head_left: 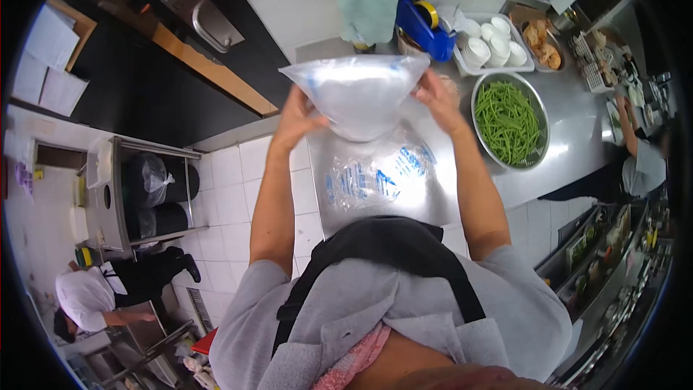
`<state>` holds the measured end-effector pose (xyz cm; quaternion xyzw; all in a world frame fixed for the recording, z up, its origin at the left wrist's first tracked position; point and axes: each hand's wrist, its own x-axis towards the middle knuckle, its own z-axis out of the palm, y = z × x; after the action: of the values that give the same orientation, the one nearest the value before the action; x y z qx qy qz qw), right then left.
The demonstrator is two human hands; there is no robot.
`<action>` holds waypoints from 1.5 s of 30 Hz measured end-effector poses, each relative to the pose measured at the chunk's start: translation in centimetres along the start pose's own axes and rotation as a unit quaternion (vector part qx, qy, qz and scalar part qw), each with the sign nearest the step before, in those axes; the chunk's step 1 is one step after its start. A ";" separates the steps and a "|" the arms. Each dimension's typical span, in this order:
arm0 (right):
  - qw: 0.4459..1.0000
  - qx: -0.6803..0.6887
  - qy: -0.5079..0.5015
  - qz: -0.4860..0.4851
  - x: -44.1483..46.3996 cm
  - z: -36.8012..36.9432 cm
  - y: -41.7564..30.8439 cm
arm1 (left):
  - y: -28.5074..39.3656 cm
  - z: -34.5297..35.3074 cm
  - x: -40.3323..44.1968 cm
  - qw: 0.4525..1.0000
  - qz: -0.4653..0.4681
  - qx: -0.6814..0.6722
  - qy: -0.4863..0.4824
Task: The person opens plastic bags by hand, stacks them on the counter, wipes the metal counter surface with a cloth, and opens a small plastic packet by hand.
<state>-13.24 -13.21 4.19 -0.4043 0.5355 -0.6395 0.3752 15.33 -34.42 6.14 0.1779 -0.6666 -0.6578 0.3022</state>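
Observation:
A clear plastic bag [364, 97] is held up over the steel counter, its wide edge at the far side. My left hand [297, 121] grips the bag's left side, thumb toward the middle and the other fingers partly behind the plastic. At the right side, my right hand [438, 101] is closed on the bag near its upper corner, slightly blurred. Below the bag, clear plastic with blue print [379, 177] lies crumpled on the counter. A perforated metal bowl of green beans [507, 124] stands to the right of my right hand.
Behind the bag stand a blue tape dispenser [426, 25] and a white tray [533, 63] of white cups. The steel counter [570, 162] runs right toward a co-worker [642, 162]. Another person [86, 296] is at lower left. A black door [180, 50] stands at left.

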 end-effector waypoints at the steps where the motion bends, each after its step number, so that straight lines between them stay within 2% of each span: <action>1: 0.998 0.013 -0.010 -0.059 0.2 1.3 -4.5 | 1.5 0.1 1.0 0.998 0.030 -0.064 0.002; 2: 0.992 0.025 -0.023 -0.122 0.8 2.7 -6.7 | 2.2 0.0 1.7 0.990 0.066 -0.125 0.006; 5: 0.991 0.020 -0.080 -0.101 2.6 6.2 -5.6 | 2.1 2.7 3.2 0.999 0.023 -0.048 -0.007; 8: 0.994 -0.081 -0.052 0.042 2.8 5.8 1.0 | -2.8 3.4 2.5 0.997 -0.044 0.069 0.004; 11: 0.992 -0.119 -0.049 0.003 1.1 6.2 3.5 | -5.2 4.3 0.7 0.998 -0.014 0.055 0.007; 15: 0.964 -0.237 -0.101 0.061 1.2 5.4 2.6 | -6.3 3.3 0.7 0.986 -0.077 0.148 -0.019; 17: 0.969 -0.228 -0.081 0.058 1.4 5.3 3.1 | -7.2 2.7 1.0 0.983 -0.089 0.155 -0.034; 20: 0.980 -0.196 -0.032 0.020 1.8 5.5 4.7 | -7.9 2.8 1.6 0.979 -0.029 0.200 0.003; 21: 0.983 -0.181 -0.010 0.011 1.4 5.5 5.5 | -8.4 2.5 2.3 0.978 -0.047 0.202 -0.005; 22: 0.977 -0.210 -0.021 0.032 1.9 5.3 5.2 | -9.0 2.0 3.1 0.977 -0.067 0.201 -0.014; 23: 0.970 -0.242 0.016 0.025 2.2 5.3 5.7 | -8.3 2.0 4.0 0.975 -0.082 0.205 -0.035; 24: 0.955 -0.277 -0.004 0.103 2.9 5.3 3.2 | -7.4 2.0 5.1 0.972 -0.094 0.208 -0.054; 26: 0.940 -0.320 -0.043 0.113 4.4 4.3 1.4 | -7.6 1.5 7.1 0.955 -0.137 0.245 -0.099; 28: 0.928 -0.348 -0.033 0.132 4.2 3.0 2.6 | -7.4 2.4 6.4 0.960 -0.078 0.267 -0.041; 29: 0.931 -0.348 0.005 0.113 3.6 1.3 5.0 | -7.4 2.9 6.0 0.960 -0.042 0.278 -0.013; 30: 0.932 -0.347 0.044 0.093 2.0 -0.1 6.9 | -7.6 3.5 4.2 0.967 -0.041 0.249 0.018; 32: 0.921 -0.356 0.084 0.136 -2.9 -2.5 8.0 | -8.5 4.5 -0.1 0.977 -0.021 0.194 0.085; 34: 0.925 -0.376 0.030 0.054 -10.2 -2.4 8.3 | -9.6 4.0 -6.7 0.949 -0.073 0.306 -0.039; 35: 0.928 -0.361 0.017 0.092 -12.4 -1.9 8.0 | -10.0 3.6 -9.5 0.920 -0.026 0.383 -0.082; 36: 0.929 -0.347 0.004 0.125 -13.9 -1.5 7.6 | -9.8 3.6 -10.8 0.906 -0.022 0.412 -0.091; 37: 0.937 -0.313 0.030 0.154 -14.9 -1.1 7.6 | -9.6 3.5 -12.1 0.892 -0.017 0.441 -0.099; 39: 0.945 -0.245 0.088 0.200 -16.4 -0.6 7.1 | -9.0 4.2 -12.2 0.908 -0.086 0.406 -0.054; 43: 0.973 -0.118 0.112 0.162 -17.2 0.8 7.8 | -3.5 8.5 -11.5 0.883 0.051 0.463 -0.060; 45: 0.976 -0.102 0.119 0.150 -17.7 1.9 6.8 | -1.9 10.7 -11.9 0.886 0.073 0.446 -0.100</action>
<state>-4.25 1.29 -4.37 -0.2761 0.6937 -0.5613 0.3570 17.13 -18.75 2.77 0.1785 -0.9274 -0.2815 0.1698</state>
